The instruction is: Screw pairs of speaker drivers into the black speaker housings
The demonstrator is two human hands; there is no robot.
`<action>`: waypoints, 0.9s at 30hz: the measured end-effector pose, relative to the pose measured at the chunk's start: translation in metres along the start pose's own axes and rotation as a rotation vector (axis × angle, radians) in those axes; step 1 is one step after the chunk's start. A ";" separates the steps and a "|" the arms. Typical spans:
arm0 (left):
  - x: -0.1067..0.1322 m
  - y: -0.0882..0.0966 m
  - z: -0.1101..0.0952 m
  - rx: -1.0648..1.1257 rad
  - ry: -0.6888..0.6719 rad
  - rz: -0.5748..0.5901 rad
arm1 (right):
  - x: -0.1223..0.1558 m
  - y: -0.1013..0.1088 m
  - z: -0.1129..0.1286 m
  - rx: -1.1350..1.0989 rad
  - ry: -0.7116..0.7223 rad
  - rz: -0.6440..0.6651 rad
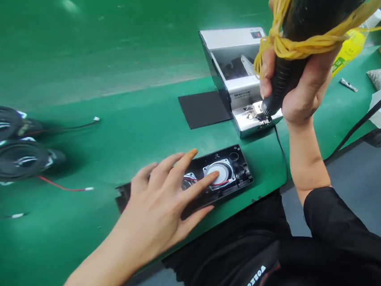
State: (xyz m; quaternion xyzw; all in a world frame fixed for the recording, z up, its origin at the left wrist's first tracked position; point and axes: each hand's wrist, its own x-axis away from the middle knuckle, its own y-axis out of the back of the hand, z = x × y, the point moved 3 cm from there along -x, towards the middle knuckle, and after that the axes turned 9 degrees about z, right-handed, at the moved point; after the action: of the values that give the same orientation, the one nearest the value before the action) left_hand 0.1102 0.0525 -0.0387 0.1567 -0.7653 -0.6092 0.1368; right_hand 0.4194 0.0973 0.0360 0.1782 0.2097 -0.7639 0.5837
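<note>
Black clothes [233, 255] are showing white letters up close, too bent to read. The left hand [161, 198] is resting its wide-open fingers on a long black plastic case [243, 171], hiding its middle on the smooth green table [125, 150]. One fingertip is lying over a round, pale speaker [223, 168]. Far left, loose round speakers [16, 162] are looking blurry (one is getting cut off). To the right, the right hand [313, 78] is wrapping its fingers around a fat black screwdriver [286, 78] with stretchy yellow bands [307, 48]. Its tip is pointing at a shiny silver machine [246, 87] saying "WEIXIN"; I can't tell if they're touching.
</note>
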 end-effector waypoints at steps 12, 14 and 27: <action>-0.004 0.003 -0.011 0.028 0.040 0.028 | 0.016 -0.018 0.048 -0.162 -0.142 0.142; -0.005 0.005 -0.012 0.037 0.030 0.051 | 0.016 -0.032 0.052 -0.233 -0.187 0.207; -0.001 0.001 -0.008 0.054 0.050 0.059 | 0.042 -0.076 -0.015 -0.425 -0.218 0.311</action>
State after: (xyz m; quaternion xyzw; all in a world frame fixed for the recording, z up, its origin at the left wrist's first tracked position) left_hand 0.1143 0.0464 -0.0357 0.1530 -0.7821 -0.5798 0.1696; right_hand 0.3354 0.0887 0.0106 -0.0012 0.2712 -0.6188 0.7372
